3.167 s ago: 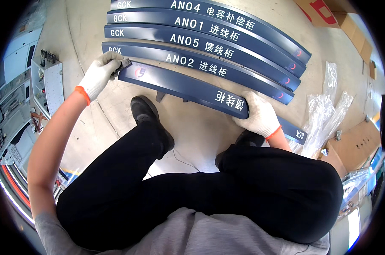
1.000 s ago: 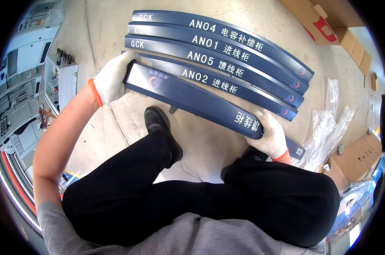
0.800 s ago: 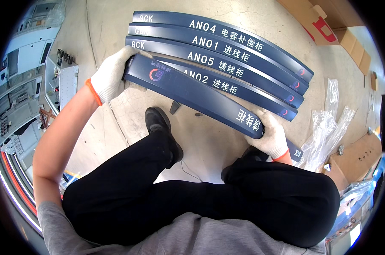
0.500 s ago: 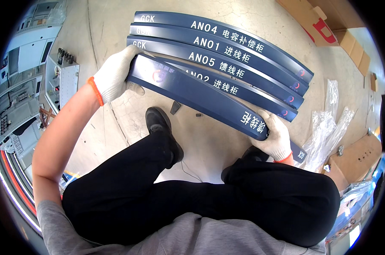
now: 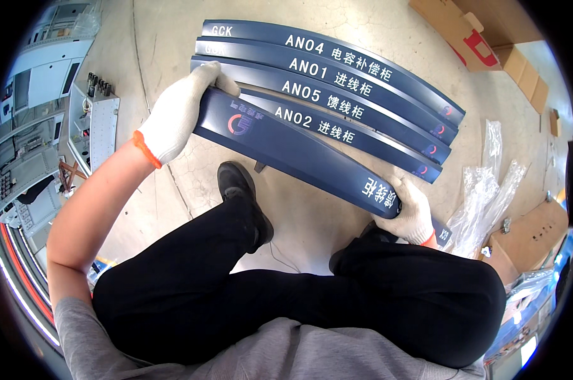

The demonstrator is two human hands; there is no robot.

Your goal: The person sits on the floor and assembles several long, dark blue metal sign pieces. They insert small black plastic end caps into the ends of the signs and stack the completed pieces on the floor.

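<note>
A long dark blue nameplate panel point(image 5: 299, 152) slants across the middle, its printed characters upside down to me. My left hand point(image 5: 179, 117), in a white knit glove with an orange cuff, is closed around its left end, fingers over the far edge. Toward the other end, my right hand point(image 5: 413, 212) in a matching glove grips the panel; the tip beyond that hand sticks out at the lower right. Just past it, several similar panels lie in a row with white lettering: the nearest point(image 5: 375, 142) is partly covered by the held one, the farthest point(image 5: 337, 50) lies at the top.
Crumpled clear plastic wrap point(image 5: 482, 196) lies on the floor at right, beside a cardboard box point(image 5: 530, 234). Another open carton point(image 5: 457, 28) is at the upper right. Grey metal cabinets point(image 5: 99, 126) stand on the left. My shoe point(image 5: 236, 180) is below the held panel.
My left hand's fingers have shifted over the far edge of the held panel. The panel's printed face has tipped more toward me, and it has moved slightly right and down. The row stays put.
</note>
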